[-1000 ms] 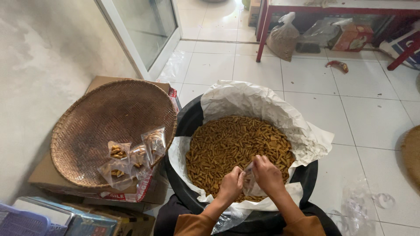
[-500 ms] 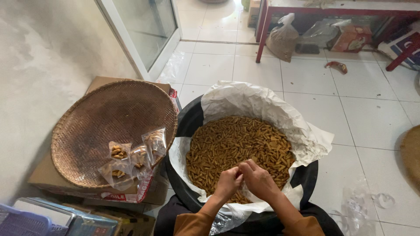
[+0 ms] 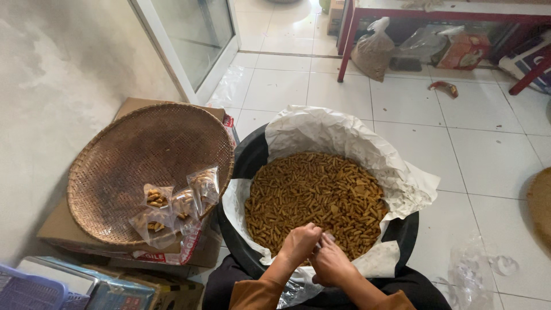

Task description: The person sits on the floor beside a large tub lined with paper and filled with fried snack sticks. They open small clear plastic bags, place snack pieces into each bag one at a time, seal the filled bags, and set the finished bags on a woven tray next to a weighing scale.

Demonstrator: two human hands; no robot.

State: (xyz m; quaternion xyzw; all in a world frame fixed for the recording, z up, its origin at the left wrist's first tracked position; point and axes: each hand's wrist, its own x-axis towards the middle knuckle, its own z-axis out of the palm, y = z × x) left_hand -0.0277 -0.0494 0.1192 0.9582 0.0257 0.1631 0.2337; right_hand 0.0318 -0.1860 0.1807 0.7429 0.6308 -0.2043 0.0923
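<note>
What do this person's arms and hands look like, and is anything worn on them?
Both hands, the left hand and the right hand, are bare: no gloves, and no rings or watch that I can make out. Orange-brown fabric sleeves cover the arms down to about the wrists. The fingers look slim and uncovered.

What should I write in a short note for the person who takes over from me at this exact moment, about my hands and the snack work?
Left hand and right hand: together at the near rim of the black round tub, fingers pinched on something small between them; what it is cannot be seen.
Tub: lined with white paper, full of golden-brown stick snacks.
Done: four small clear filled packets lie on the round woven bamboo tray, at the left on a cardboard box.
Left: most snacks are unpacked.
</note>
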